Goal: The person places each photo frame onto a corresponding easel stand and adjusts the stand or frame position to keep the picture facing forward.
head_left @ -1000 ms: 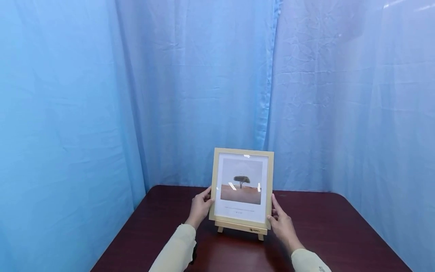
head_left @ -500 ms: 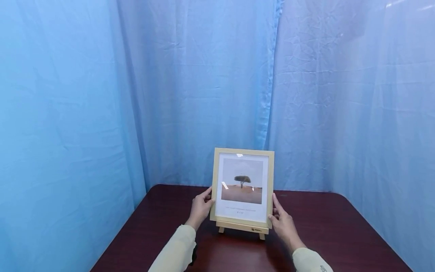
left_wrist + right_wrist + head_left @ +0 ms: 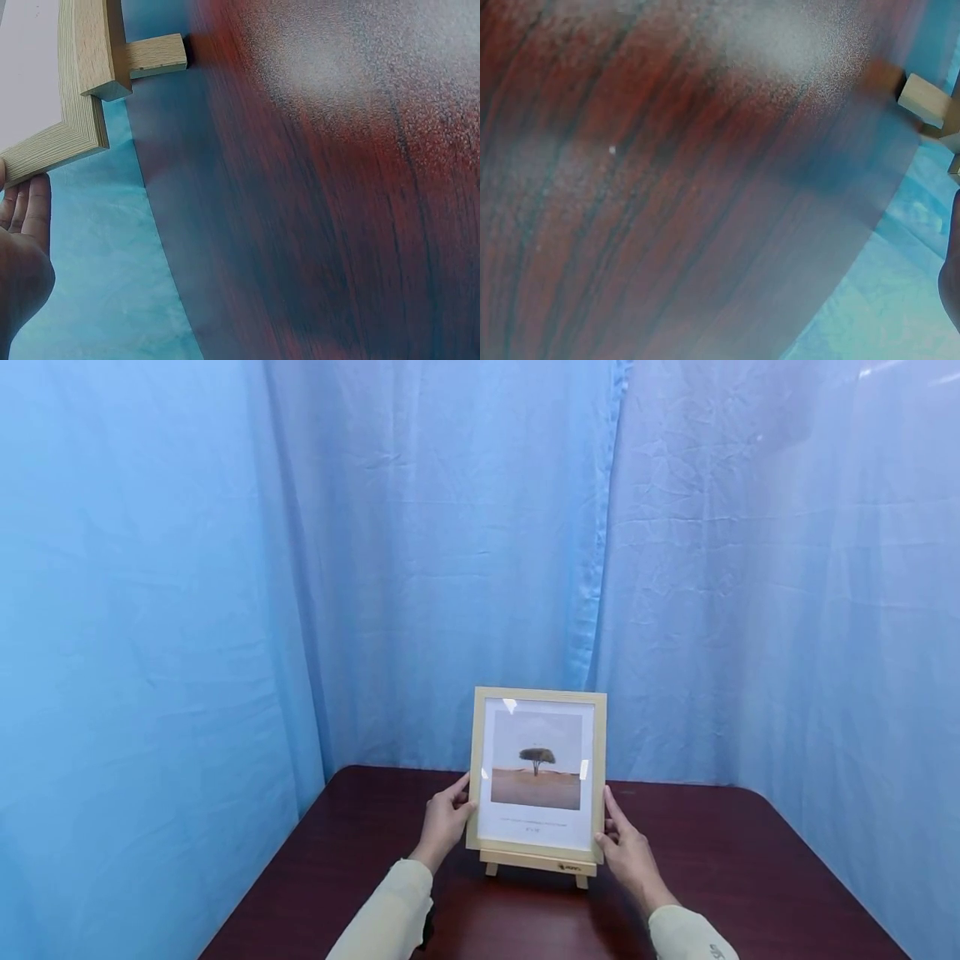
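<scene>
A picture frame [image 3: 537, 843] with a pale wooden border and a print of a lone tree leans upright on a small wooden easel [image 3: 517, 860]. My left hand [image 3: 442, 822] grips the frame's left edge, thumb in front and fingers behind. On the opposite edge, my right hand [image 3: 628, 856] holds the frame lower down, with its index finger stretched up along the side. In the left wrist view the frame's corner [image 3: 82, 139] shows beside the easel's ledge [image 3: 101, 52], the left fingers [image 3: 36, 214] under it. The right wrist view catches only an easel foot [image 3: 924, 99] and part of the right hand [image 3: 951, 277].
The easel stands on a dark red-brown wooden table [image 3: 360, 843] with rounded far corners. Blue curtains [image 3: 450, 568] hang behind the table and along both sides, close to its edges.
The frame and easel sit slightly farther right in the head view, as do both hands and the curtains. Light reflections on the glass have shifted. Both hands keep their hold.
</scene>
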### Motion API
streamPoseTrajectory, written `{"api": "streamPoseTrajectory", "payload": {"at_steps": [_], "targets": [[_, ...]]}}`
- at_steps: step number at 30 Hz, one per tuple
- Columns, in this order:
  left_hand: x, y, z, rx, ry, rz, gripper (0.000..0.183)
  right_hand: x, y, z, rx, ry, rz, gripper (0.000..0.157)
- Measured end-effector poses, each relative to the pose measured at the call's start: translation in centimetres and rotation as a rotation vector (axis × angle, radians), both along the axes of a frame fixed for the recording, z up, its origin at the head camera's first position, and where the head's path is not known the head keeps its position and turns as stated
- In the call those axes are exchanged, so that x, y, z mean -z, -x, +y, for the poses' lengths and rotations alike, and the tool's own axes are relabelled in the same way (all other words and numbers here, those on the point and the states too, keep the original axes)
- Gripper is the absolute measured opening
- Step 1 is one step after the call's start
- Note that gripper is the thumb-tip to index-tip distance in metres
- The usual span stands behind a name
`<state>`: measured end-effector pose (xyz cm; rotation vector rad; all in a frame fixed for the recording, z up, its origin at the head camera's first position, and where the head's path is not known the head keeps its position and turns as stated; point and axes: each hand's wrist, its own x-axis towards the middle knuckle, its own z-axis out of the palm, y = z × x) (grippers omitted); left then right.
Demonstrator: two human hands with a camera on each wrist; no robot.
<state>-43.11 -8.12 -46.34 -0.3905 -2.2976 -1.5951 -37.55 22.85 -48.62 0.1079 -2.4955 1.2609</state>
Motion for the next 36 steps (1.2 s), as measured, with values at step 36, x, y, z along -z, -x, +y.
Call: {"api": "streamPoseTrajectory", "payload": {"at_steps": [36], "targets": [[-0.42,-0.98,-0.36,0.014,0.076,-0.009,0.053,-0.29,-0.04,0.53,0.022,-0.022,-0.013,0.075]]}}
